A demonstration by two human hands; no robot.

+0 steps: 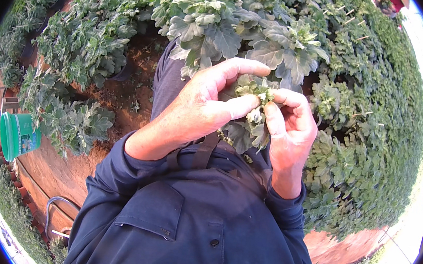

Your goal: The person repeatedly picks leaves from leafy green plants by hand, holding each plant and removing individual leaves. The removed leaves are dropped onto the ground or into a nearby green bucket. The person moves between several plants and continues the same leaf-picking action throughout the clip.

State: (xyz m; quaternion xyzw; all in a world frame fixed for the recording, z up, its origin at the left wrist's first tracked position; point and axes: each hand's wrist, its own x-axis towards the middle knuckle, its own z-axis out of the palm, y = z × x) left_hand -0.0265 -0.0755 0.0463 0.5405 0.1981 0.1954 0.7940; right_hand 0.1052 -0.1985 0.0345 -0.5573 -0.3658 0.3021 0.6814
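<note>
A leafy shoot [256,88] of what looks like a chrysanthemum plant stands upright before my chest, small pale buds at its tip. My left hand [209,97] holds it from the left, the thumb pressed against its top and the forefinger stretched out behind it. From the right, my right hand [293,123] pinches at the tip with thumb and forefinger; whatever lies between those fingertips is too small to make out. Lower leaves [240,135] hang beneath both hands. Larger lobed-leaf plants [207,27] rise just beyond my hands.
Dense chrysanthemum-like plants [371,156] fill the right side, with thin sticks among them. More plants [86,37] grow in rows at left over reddish soil [135,81]. A green bucket [19,137] and a curved metal tube [53,202] are at left. Part of another person [395,4] shows top right.
</note>
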